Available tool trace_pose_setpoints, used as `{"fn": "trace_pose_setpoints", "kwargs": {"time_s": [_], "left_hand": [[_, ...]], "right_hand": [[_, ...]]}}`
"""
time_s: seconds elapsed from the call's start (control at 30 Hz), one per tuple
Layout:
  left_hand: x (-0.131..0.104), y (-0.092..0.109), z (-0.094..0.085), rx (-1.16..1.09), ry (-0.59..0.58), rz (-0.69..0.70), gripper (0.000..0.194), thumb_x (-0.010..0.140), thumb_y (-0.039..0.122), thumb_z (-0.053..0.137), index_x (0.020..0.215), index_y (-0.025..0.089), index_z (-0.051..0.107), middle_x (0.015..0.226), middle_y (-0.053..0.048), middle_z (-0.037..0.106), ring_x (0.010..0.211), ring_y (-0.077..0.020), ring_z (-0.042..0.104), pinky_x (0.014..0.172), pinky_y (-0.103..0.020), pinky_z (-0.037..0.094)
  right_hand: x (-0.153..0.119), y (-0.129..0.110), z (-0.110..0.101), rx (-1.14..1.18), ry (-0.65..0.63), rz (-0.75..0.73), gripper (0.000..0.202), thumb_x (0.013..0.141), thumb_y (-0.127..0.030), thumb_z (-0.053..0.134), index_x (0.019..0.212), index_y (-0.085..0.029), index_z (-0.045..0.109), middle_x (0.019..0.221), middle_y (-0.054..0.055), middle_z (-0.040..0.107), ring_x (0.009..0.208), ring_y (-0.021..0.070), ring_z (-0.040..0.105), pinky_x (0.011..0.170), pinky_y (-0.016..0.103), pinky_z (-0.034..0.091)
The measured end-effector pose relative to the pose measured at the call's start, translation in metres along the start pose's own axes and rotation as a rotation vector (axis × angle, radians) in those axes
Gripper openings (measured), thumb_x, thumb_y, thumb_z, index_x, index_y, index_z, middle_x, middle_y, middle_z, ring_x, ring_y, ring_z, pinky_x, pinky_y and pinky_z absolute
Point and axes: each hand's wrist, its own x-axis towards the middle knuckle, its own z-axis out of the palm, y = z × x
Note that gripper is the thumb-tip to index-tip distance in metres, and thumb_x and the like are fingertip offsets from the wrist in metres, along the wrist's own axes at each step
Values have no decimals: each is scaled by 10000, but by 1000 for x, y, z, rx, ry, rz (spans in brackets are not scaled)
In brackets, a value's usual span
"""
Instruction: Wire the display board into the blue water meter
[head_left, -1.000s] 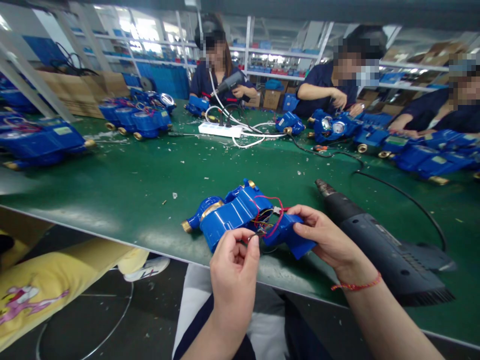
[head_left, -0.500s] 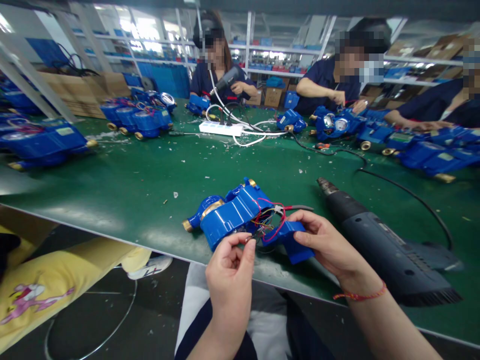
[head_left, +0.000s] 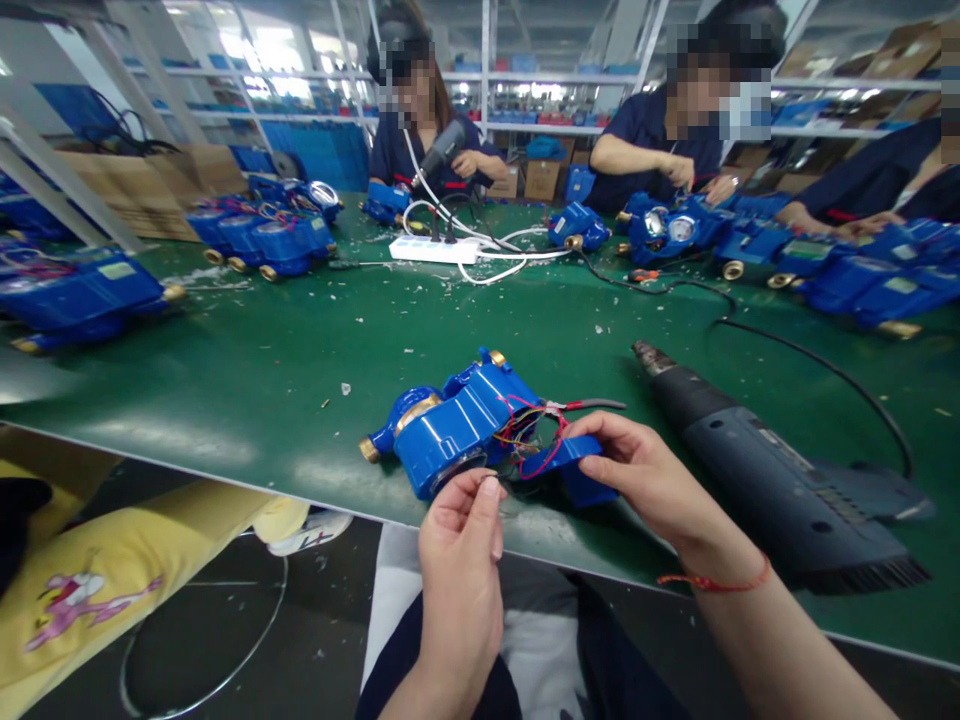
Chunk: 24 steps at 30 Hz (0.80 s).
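Note:
A blue meter body [head_left: 450, 430] with brass ends lies on the green table near its front edge. Red, yellow and dark wires [head_left: 517, 425] run from its open right end to a blue cover [head_left: 581, 470]. My right hand [head_left: 637, 465] grips this cover between thumb and fingers. Just in front of the meter, my left hand [head_left: 465, 530] is closed in a pinch at the end of a dark, thin piece; what lies between the fingertips is too small to make out. A grey-sheathed cable [head_left: 600, 405] points right from the wires.
A dark heat gun [head_left: 780, 480] lies at the right, its cord running back. Behind stand a white power strip [head_left: 433, 249], more blue meters [head_left: 262, 235] and an orange-handled tool [head_left: 643, 276]. Several people work across the table [head_left: 285, 340]. Someone's yellow-clad leg [head_left: 142, 560] is at lower left.
The blue cover in my right hand has tilted and now shows less of its front face. My left hand remains pinched near the meter's front. The view has shifted slightly.

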Motion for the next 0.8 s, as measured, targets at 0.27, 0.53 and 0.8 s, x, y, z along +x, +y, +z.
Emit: {"fn": "trace_pose_setpoints", "kwargs": {"time_s": [0.27, 0.53, 0.8], "left_hand": [[0, -8, -11, -44, 41, -36, 288, 639, 316, 861, 785, 132, 694, 544, 65, 556, 389, 8, 361, 398, -97, 278], [2, -16, -15, -27, 26, -32, 299, 664, 355, 857, 795, 140, 695, 526, 73, 522, 409, -5, 361, 397, -101, 270], [0, -17, -15, -15, 25, -23, 305, 686, 369, 843, 815, 148, 678, 578, 59, 568, 421, -12, 344, 399, -115, 269]], "right_hand": [[-2, -4, 0, -702, 104, -550, 305, 868, -9, 455, 922, -229, 660, 1107, 55, 650, 1059, 186, 607, 932, 376, 467], [-14, -6, 3, -915, -34, -584, 400, 726, 60, 434, 963, -213, 606, 1165, 53, 612, 1167, 231, 496, 995, 458, 377], [-29, -23, 32, -791, -115, -568, 455, 696, -54, 490, 1123, -189, 575, 1148, 59, 636, 1101, 231, 528, 1031, 464, 331]]}}
